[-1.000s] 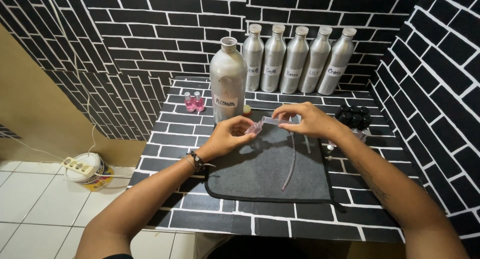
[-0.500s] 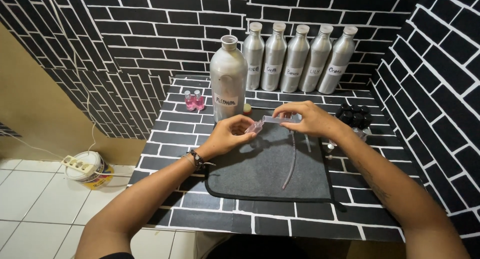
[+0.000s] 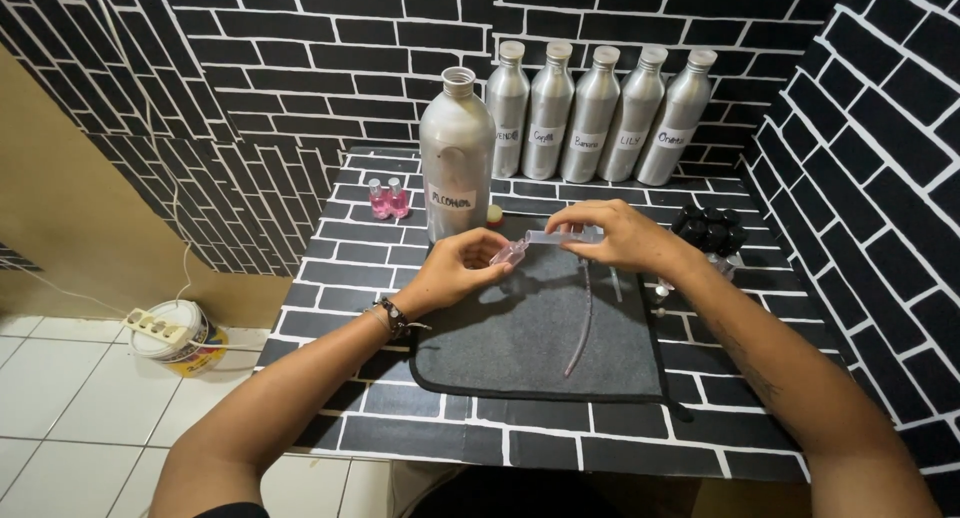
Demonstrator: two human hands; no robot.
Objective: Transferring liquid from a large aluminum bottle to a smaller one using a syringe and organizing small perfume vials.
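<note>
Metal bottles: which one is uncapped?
The big bottle standing alone in front, left of the mat. Its neck is open; the five slimmer ones behind all wear caps.

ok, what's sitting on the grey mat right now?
On the grey mat lies a thin pinkish tube. Above it the left hand holds a small clear bottle and the right hand a syringe. Whatever lies beneath the hands is hidden.

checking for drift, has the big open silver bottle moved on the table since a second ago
No. The big open silver bottle stands at the same spot, just behind the grey mat's far left corner, beside the two small pink bottles.
</note>
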